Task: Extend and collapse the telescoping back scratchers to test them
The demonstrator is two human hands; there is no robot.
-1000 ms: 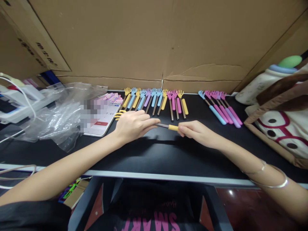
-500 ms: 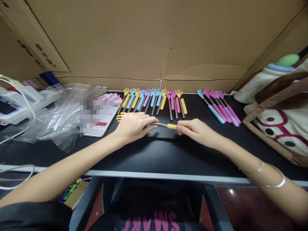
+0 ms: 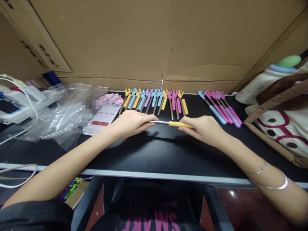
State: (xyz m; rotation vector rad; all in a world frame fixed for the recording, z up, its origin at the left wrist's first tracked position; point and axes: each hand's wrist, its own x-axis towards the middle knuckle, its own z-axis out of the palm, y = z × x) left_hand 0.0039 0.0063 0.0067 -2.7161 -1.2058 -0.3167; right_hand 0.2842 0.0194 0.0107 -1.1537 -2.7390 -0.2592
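Left hand [image 3: 132, 124]: back upward, fingers and thumb closed on the shiny metal shaft of a slim rod with a yellow cylindrical handle [image 3: 174, 124].
Right hand [image 3: 204, 128]: thumb and fingers pinched on the other end of that rod, over the yellow handle; a thin silver bangle [image 3: 283, 184] circles the forearm.
Held rod: stretched roughly level between the two hands, above the black tabletop [image 3: 163, 160], dark shadows beneath it (its far left end is hidden by the left hand).
Middle row: claw-headed scratchers in yellow, blue, purple and pink [image 3: 153, 102], lying behind the hands, metal rods and coloured handles side by side.
Right group: claw-headed scratchers with long blue, pink and purple handles [image 3: 225, 114], slanting beside one another, apart from the middle row.
Phone: a white-edged smartphone [image 3: 103, 116] near the left hand, its screen showing 00:09:50 above a red button.
Left side: a crumpled clear plastic bag [image 3: 64, 110] beside the phone.
Right side: a white bottle with a blue collar [image 3: 255, 84], behind a brown-trimmed fabric bag [image 3: 284, 128].
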